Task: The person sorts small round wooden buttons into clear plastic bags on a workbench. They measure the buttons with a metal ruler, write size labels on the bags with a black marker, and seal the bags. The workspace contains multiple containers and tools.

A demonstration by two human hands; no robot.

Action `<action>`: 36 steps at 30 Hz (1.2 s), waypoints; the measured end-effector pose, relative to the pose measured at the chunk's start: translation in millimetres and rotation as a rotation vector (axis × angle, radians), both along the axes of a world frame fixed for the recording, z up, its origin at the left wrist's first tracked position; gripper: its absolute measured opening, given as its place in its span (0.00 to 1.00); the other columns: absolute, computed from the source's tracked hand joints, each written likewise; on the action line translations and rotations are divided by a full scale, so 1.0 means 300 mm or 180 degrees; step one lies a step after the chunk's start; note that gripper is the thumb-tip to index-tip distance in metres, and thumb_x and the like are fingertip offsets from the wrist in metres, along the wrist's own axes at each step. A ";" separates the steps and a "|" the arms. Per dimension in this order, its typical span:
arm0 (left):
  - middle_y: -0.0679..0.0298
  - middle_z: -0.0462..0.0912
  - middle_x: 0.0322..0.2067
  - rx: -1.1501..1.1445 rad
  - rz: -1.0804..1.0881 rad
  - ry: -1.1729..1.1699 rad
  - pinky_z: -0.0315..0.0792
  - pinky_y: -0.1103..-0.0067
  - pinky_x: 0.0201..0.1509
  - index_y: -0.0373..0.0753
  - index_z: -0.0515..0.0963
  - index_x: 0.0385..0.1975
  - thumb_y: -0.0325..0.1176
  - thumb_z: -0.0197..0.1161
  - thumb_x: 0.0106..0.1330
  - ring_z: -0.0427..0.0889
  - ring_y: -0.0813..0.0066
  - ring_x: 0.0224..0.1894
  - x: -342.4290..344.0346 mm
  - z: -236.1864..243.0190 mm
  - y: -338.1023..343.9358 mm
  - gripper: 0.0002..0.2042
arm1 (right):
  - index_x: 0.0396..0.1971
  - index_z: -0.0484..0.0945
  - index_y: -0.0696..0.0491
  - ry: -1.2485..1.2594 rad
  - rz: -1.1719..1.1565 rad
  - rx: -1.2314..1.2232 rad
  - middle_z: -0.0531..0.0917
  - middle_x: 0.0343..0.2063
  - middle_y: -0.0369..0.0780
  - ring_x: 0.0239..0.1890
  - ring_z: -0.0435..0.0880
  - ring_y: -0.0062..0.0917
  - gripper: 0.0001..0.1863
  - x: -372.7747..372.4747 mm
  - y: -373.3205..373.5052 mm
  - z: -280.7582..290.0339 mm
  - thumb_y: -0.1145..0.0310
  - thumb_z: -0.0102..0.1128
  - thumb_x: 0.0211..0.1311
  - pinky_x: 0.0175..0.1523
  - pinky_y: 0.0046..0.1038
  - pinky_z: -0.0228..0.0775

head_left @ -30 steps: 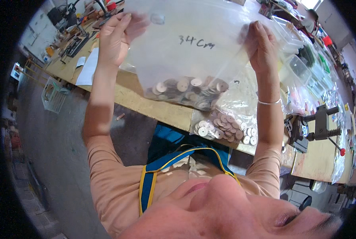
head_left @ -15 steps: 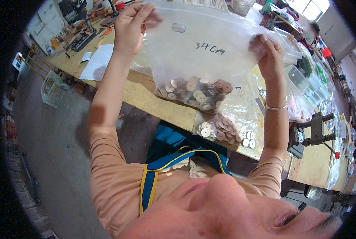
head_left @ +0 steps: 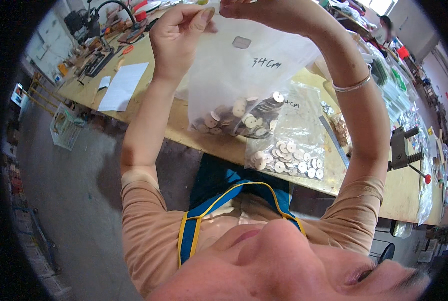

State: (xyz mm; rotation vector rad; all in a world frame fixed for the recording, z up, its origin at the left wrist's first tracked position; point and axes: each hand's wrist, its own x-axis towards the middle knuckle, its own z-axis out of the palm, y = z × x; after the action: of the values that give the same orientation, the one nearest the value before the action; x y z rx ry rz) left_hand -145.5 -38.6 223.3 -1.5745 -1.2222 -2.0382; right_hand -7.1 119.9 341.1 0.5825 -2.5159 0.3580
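A translucent zip-top plastic bag (head_left: 221,70) hangs upright in front of me with dark handwriting on it. Many round discs (head_left: 241,113) with small centre holes lie in its bottom. My left hand (head_left: 181,37) pinches the bag's upper left corner. Close beside it, my right hand (head_left: 269,14) is bent over the bag's top edge with its fingers closed there; the frame's upper edge cuts off part of the fingers. Flat on the table, partly behind the hanging bag, lies a second clear bag (head_left: 304,123) with pale discs (head_left: 286,158) in its near end.
Left on the wooden table (head_left: 184,131) lie white paper (head_left: 124,86) and orange-handled scissors (head_left: 128,49). A metal ruler (head_left: 334,142) is right of the second bag. A clamp-like metal tool with a red knob (head_left: 428,178) stands farther right, and another person (head_left: 383,32) is far back.
My right hand has moved left along the bag's top edge, close to my left hand. The bag's right side has folded inward and its discs have shifted.
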 end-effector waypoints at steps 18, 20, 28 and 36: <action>0.59 0.86 0.32 0.0074 -0.0396 -0.0097 0.81 0.74 0.43 0.31 0.81 0.41 0.28 0.65 0.71 0.85 0.69 0.33 0.029 0.014 -0.086 0.06 | 0.27 0.80 0.62 -0.0306 0.0091 0.0096 0.80 0.23 0.48 0.25 0.78 0.34 0.09 0.033 0.021 -0.016 0.71 0.64 0.53 0.36 0.35 0.73; 0.59 0.86 0.31 0.0245 -0.0454 -0.0286 0.79 0.78 0.41 0.31 0.81 0.40 0.27 0.65 0.71 0.85 0.72 0.32 0.025 0.012 -0.104 0.06 | 0.27 0.79 0.62 -0.0375 -0.0015 0.0176 0.79 0.22 0.46 0.25 0.77 0.32 0.08 0.061 0.049 -0.013 0.72 0.64 0.53 0.36 0.34 0.72; 0.59 0.86 0.33 0.0372 -0.0483 -0.0774 0.84 0.73 0.43 0.31 0.82 0.41 0.29 0.64 0.71 0.85 0.72 0.33 -0.093 -0.015 -0.147 0.07 | 0.29 0.80 0.60 -0.0390 -0.0547 -0.0026 0.80 0.23 0.40 0.28 0.77 0.24 0.06 0.237 0.260 -0.064 0.73 0.64 0.54 0.38 0.29 0.72; 0.62 0.86 0.35 0.0187 -0.0512 -0.1034 0.84 0.74 0.46 0.33 0.82 0.39 0.30 0.63 0.72 0.85 0.75 0.36 -0.178 -0.031 -0.084 0.06 | 0.46 0.83 0.56 -0.0155 -0.0854 -0.0265 0.86 0.38 0.38 0.42 0.82 0.22 0.13 0.379 0.541 -0.245 0.69 0.69 0.63 0.52 0.26 0.74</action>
State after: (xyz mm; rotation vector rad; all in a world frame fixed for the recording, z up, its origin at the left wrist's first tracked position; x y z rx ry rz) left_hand -198.9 -63.8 213.9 -1.3929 -1.1570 -2.4850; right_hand 106.7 282.3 267.5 0.2018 -2.5689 0.3770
